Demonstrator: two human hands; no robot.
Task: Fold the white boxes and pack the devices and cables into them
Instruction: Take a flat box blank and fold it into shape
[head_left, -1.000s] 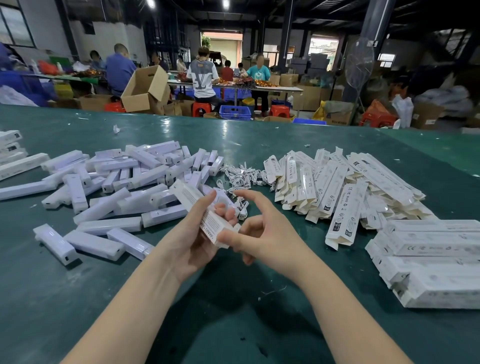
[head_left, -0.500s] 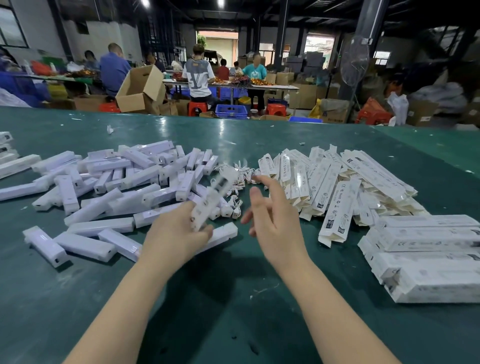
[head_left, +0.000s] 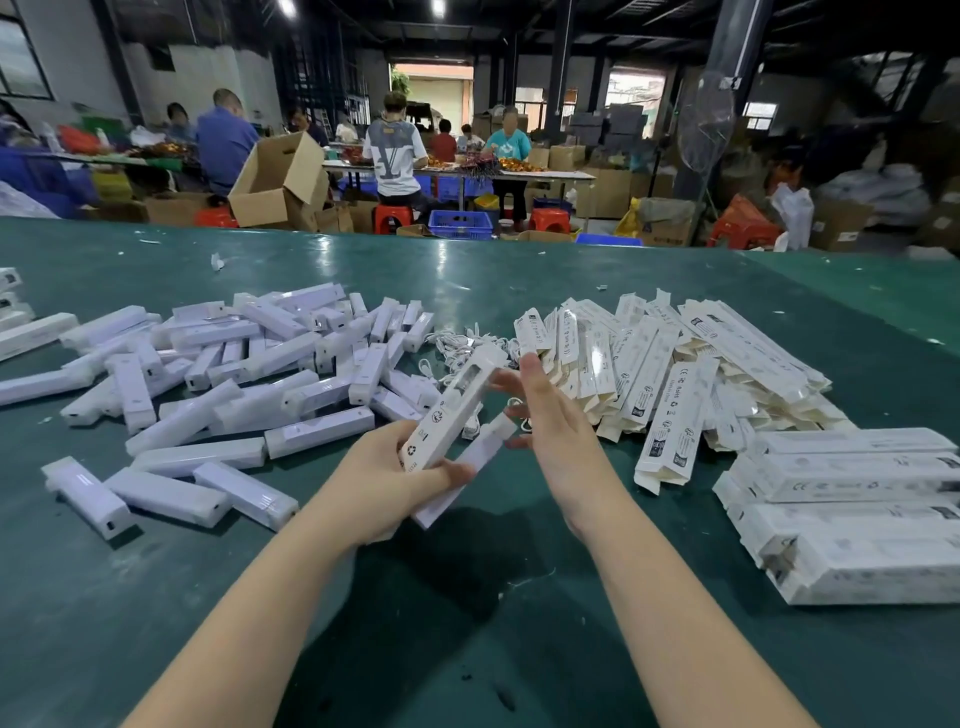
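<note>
My left hand (head_left: 387, 480) grips the near end of a long white box (head_left: 452, 410) that points up and away over the green table. My right hand (head_left: 553, 423) is just to the right of the box, fingers straight, fingertips near its far end. A white device (head_left: 462, 465) lies on the table under the box, between my hands. White devices (head_left: 249, 374) are heaped on the left, coiled white cables (head_left: 467, 340) lie in the middle, and flat unfolded boxes (head_left: 670, 374) are piled on the right.
Folded white boxes (head_left: 852, 509) are stacked at the right edge. The green table (head_left: 467, 623) has bare surface in front of my arms. Behind it, people sit at tables among cardboard cartons (head_left: 278, 182) and red stools.
My left hand swung the box from lying across my palms to pointing up and away. My right hand let go of it, opened, and now sits beside its far end.
</note>
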